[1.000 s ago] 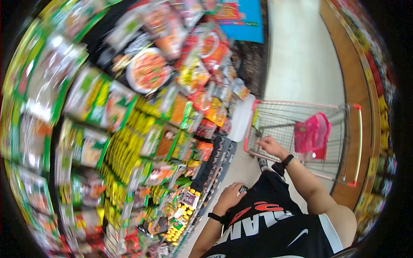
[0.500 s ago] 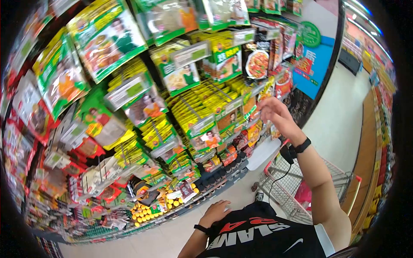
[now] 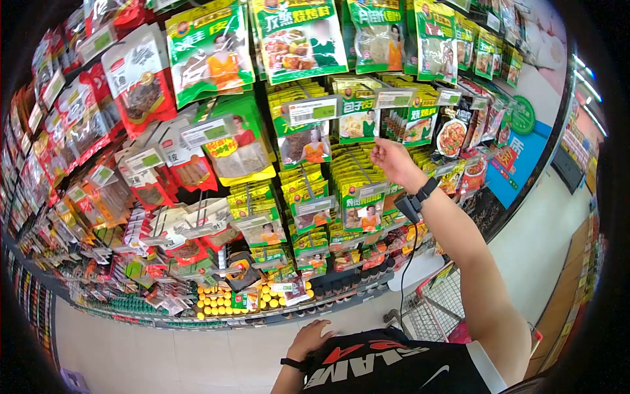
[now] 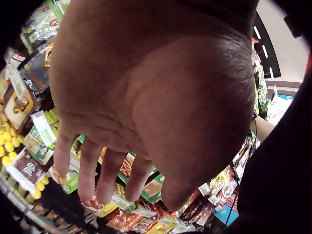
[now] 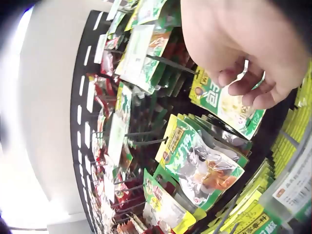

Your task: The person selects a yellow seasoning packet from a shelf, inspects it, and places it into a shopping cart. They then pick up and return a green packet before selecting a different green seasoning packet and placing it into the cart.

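My right hand [image 3: 394,163] is raised in front of the rack of hanging seasoning packets, its fingers loosely bent. Nearest to it is a green and yellow packet [image 3: 357,125] behind a price tag, with the fingertips close to its lower corner. From the right wrist view, the bent fingers [image 5: 251,87] overlap a green-edged packet [image 5: 226,107], and nothing shows gripped between them. Low in front of the black shirt, my left hand [image 3: 310,339] hangs with relaxed fingers. Its palm [image 4: 146,92] fills much of the left wrist view and holds nothing.
Larger packets [image 3: 302,41] hang above, and red and white packets [image 3: 141,82] hang to the left. Yellow-capped jars [image 3: 220,302] line the bottom shelf. A shopping cart [image 3: 436,305] with a pink item stands at my right. A cable [image 3: 408,262] trails from the right wrist camera.
The view has swung toward the rack, and the cart has slid lower and partly behind my arm. My right hand has risen from over the cart to the hanging packets. The left hand stays low.
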Demonstrator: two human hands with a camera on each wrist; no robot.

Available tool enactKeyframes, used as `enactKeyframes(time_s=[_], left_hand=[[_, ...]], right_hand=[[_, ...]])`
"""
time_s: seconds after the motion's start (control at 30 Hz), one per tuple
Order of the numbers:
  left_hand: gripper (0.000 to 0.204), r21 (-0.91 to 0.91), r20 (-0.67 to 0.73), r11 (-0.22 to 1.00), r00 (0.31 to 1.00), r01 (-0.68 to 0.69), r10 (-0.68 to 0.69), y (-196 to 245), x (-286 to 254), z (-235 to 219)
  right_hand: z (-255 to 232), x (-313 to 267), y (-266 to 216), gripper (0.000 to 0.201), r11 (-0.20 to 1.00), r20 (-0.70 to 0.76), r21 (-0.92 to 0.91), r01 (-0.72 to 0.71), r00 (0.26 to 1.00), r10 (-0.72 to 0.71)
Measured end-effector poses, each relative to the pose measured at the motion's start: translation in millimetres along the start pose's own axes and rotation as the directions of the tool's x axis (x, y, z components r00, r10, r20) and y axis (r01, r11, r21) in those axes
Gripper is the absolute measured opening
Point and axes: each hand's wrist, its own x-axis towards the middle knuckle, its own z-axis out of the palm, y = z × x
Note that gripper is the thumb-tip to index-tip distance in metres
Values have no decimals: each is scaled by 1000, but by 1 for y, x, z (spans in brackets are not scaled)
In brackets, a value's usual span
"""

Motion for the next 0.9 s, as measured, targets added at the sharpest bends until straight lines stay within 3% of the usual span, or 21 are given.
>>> enactKeyframes(time_s=[0.1,0.13,0.23,0.37,0.4,0.5,0.63,0.73,0.9], left_hand=[[50,-18,25,999,998,50,-49,-2,-10,0],[50,-22,45,998,997,57,-56,-4,-11,0],[50,-20,104,998,993,57,-55,-10,-10,1],[52,7,125,1000,992,23,-24,-16,3,1],[52,15,124,1000,992,16,-17,-15,8,-1],[54,34,136,999,990,27,-31,6,18,-19],[53,94,106,994,993,-53,43,7,34,-12],[53,93,148,989,984,-118,103,15,40,-13],[51,53,259,996,964,-69,53,18,33,-7]], right_hand=[[18,12,1,41,961,-90,255,-111,986,138],[22,10,-1,59,919,-71,371,-133,983,171],[24,15,0,63,896,-66,442,-45,994,83],[17,17,0,42,885,-24,463,-43,998,62],[20,11,-5,31,901,-109,432,-41,989,97],[21,-9,-15,38,884,-57,466,-48,995,84],[1,-19,-16,28,927,-14,369,-59,998,69],[20,-42,-31,19,902,-31,430,-48,997,68],[17,-54,-34,15,896,-8,442,25,1000,-24]])
